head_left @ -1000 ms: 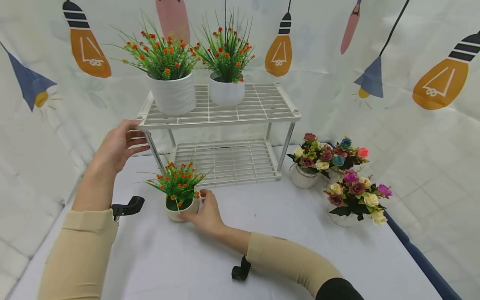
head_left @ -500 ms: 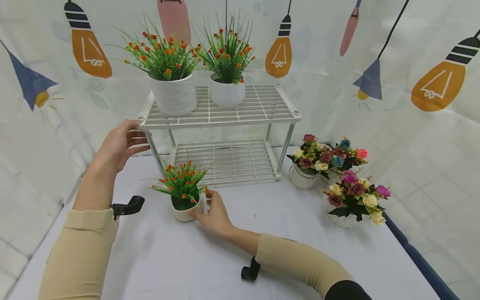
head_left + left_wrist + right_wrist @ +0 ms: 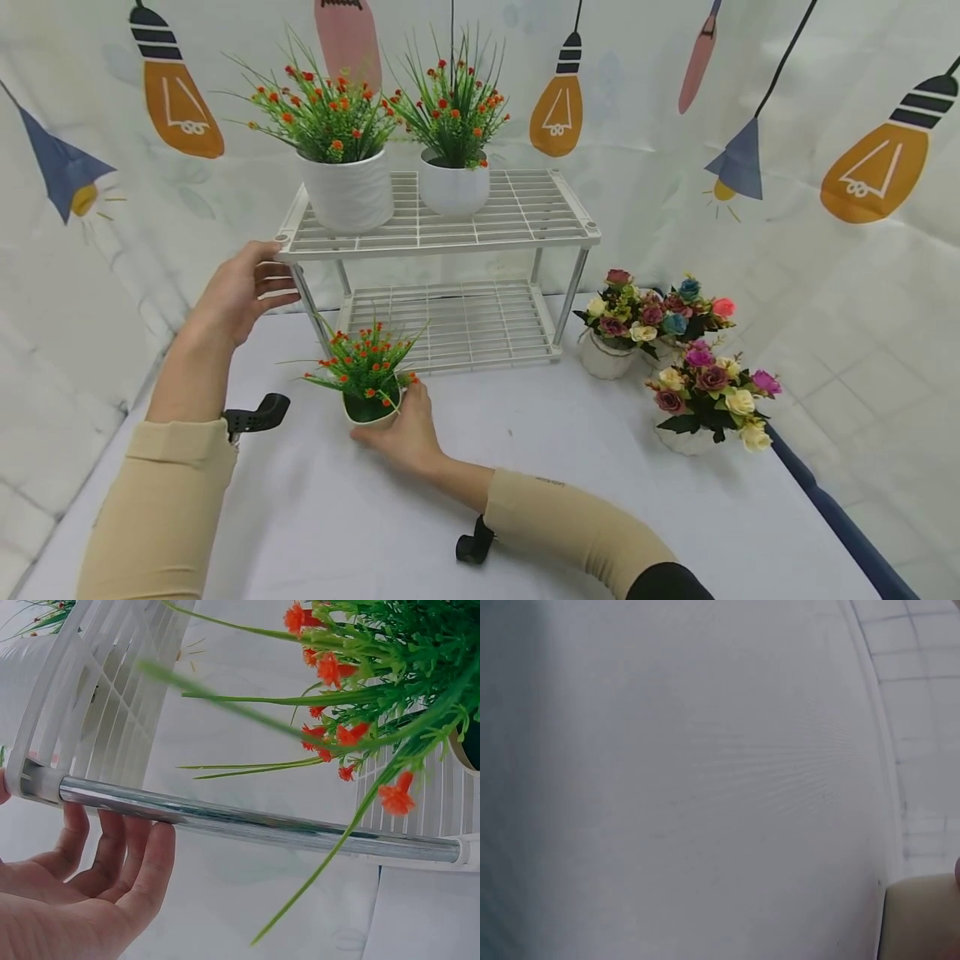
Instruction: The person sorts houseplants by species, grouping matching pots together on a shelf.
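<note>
At the left of the white wire rack [image 3: 442,250], my left hand [image 3: 228,296] holds the upper shelf's front corner. In the left wrist view its bent fingers [image 3: 157,855] touch the chrome post [image 3: 262,825] just under that corner. My right hand [image 3: 405,432] grips a small cream pot [image 3: 382,421] from its right side, thumb across the front. Grassy leaves with orange-red flowers [image 3: 367,367] fill this pot, which stands before the rack's front left post. Only a pale edge of the pot [image 3: 922,915] shows in the right wrist view.
Two larger white pots, the left one ribbed [image 3: 348,196] and the right one rounder [image 3: 453,187], stand on the upper shelf with similar plants. Wire bars [image 3: 450,321] form the lower shelf. Several pots of mixed roses [image 3: 712,392] stand on the white tablecloth [image 3: 540,467] at right.
The small pot with orange-red flowers has shifted slightly right. My right hand has since moved a little left and closer round its front. My left hand stays at the rack's corner.
</note>
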Tool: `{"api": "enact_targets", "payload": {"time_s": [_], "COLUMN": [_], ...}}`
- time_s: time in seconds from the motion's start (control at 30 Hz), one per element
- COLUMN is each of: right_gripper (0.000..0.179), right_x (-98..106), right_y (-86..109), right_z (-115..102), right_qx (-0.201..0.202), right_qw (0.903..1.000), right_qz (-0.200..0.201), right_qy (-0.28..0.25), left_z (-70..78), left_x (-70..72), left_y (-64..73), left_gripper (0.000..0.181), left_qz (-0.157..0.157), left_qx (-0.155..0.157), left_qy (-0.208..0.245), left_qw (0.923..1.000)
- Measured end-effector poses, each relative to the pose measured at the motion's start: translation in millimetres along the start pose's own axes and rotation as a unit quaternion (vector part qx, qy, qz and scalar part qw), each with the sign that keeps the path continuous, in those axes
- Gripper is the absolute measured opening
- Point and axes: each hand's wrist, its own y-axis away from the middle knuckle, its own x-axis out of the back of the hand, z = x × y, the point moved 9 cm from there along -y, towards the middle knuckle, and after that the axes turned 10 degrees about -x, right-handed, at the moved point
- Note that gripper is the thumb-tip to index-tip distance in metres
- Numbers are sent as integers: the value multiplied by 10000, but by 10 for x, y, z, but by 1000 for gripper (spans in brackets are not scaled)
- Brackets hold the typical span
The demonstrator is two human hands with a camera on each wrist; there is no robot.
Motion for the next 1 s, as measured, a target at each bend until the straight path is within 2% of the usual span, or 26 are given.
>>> {"api": "enact_targets", "payload": {"time_s": [0.17, 0.43, 0.9, 1.0], "right_gripper": [88, 83, 81, 80], "right_x": [40, 185, 751, 883], "right_y": [29, 116, 224, 237], "right_z": [-8, -49, -119, -163], "right_qx": [138, 653, 437, 364], "right_qw": [9999, 9978, 9977, 9976], "right_qz": [-3, 24, -265, -351], "right_qy": [-93, 96, -434, -465], "left_z": [1, 0, -8, 0], "left_x": [-6, -4, 3, 5], "left_y": [2, 3, -13, -9], "left_gripper": [33, 33, 33, 36], "left_qz": [-6, -24, 44, 58], "left_qx": [-41, -65, -19, -27], "left_qy": [-45, -59, -110, -283], "left_qw": [10000, 10000, 9999, 9996]}}
